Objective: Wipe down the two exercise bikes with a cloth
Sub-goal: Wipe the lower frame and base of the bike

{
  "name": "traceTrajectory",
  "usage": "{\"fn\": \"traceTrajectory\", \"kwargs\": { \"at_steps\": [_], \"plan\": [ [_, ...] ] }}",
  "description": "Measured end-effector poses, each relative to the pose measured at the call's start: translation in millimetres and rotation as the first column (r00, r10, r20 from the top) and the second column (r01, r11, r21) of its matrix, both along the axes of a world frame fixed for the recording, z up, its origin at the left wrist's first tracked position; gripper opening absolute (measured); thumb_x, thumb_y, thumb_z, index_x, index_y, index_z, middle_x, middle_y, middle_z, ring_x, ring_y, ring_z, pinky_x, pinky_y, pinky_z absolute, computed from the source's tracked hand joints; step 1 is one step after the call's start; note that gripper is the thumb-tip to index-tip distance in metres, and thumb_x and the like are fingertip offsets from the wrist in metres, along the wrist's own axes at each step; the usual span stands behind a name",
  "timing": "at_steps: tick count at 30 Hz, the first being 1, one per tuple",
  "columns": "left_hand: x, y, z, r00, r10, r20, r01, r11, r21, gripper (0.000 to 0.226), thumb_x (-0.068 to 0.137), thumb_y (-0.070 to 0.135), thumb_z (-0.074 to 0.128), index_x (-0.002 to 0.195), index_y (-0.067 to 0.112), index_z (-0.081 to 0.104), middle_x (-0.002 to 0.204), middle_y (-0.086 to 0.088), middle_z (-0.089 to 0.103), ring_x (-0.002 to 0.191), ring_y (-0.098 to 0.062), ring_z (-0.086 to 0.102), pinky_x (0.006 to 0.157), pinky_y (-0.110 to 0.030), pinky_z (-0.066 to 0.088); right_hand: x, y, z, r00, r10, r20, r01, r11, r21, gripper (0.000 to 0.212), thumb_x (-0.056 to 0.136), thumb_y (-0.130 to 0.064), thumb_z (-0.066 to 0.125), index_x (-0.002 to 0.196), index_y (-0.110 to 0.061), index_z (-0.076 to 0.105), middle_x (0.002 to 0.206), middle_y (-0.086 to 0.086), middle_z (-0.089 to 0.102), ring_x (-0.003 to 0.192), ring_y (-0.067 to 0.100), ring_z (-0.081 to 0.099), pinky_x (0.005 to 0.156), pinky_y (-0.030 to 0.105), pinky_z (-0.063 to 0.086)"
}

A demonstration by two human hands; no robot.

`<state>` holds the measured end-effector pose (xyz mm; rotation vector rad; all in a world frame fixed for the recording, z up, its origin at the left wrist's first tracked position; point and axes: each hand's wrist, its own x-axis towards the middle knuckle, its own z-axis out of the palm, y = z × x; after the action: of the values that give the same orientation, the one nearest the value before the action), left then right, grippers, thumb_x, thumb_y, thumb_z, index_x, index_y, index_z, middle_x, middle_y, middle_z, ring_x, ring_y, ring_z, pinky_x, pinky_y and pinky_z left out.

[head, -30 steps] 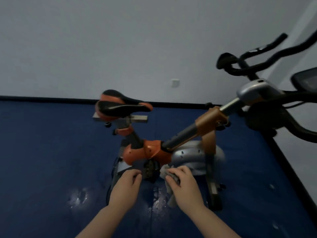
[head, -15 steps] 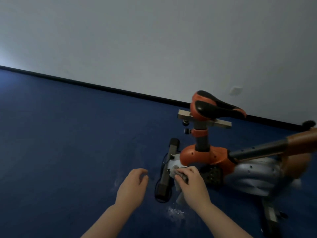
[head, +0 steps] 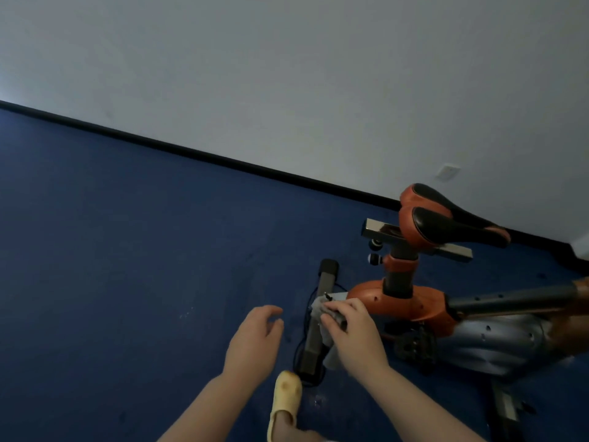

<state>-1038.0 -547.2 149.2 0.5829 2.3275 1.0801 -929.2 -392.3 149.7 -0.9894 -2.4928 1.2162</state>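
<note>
The right hand (head: 353, 338) grips a grey cloth (head: 322, 309) against the exercise bike (head: 411, 301); the left hand (head: 255, 341) hovers loose, empty.

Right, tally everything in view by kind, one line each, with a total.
Exercise bike: 1
Cloth: 1, gripped by the right hand
Hands: 2, left hand and right hand
Yellow slipper: 1
Wall socket: 1
Total: 6
</note>
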Motion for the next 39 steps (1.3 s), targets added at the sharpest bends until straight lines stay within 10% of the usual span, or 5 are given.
{"fn": "traceTrajectory", "kwargs": {
  "at_steps": [17, 29, 39],
  "plan": [
    [-217.7, 109.0, -2.2, 0.996, -0.082, 0.025, 0.083, 0.996, -0.017, 0.028, 0.094, 0.033, 0.050, 0.122, 0.035, 0.053, 0.122, 0.021, 0.053, 0.102, 0.005, 0.050, 0.086, -0.017, 0.038, -208.4, 98.2, -8.7, 0.999, -0.030, 0.036, 0.030, 1.000, 0.003, 0.007, 0.090, -0.036, 0.060, 0.096, -0.039, 0.059, 0.098, -0.023, 0.047, 0.088, -0.009, 0.051, 0.072, 0.014, 0.040],
    [-430.9, 206.6, 14.6, 0.912, -0.405, -0.066, 0.397, 0.912, -0.106, 0.030, 0.097, 0.031, 0.045, 0.125, 0.029, 0.053, 0.125, 0.015, 0.051, 0.099, 0.002, 0.050, 0.088, -0.021, 0.040, -357.2, 150.2, -9.4, 0.924, -0.383, -0.004, 0.382, 0.922, -0.059, 0.012, 0.088, -0.031, 0.063, 0.095, -0.040, 0.058, 0.099, -0.018, 0.050, 0.089, -0.007, 0.053, 0.072, 0.010, 0.039],
    [-422.2, 335.2, -11.9, 0.675, -0.735, 0.065, 0.737, 0.665, -0.121, 0.031, 0.095, 0.033, 0.046, 0.126, 0.032, 0.051, 0.128, 0.015, 0.049, 0.107, -0.002, 0.053, 0.093, -0.024, 0.044, -354.0, 231.8, -18.2, 0.751, -0.653, 0.102, 0.660, 0.747, -0.077, 0.007, 0.090, -0.031, 0.062, 0.097, -0.033, 0.060, 0.097, -0.016, 0.049, 0.086, -0.003, 0.053, 0.071, 0.014, 0.040]
  ]
}}
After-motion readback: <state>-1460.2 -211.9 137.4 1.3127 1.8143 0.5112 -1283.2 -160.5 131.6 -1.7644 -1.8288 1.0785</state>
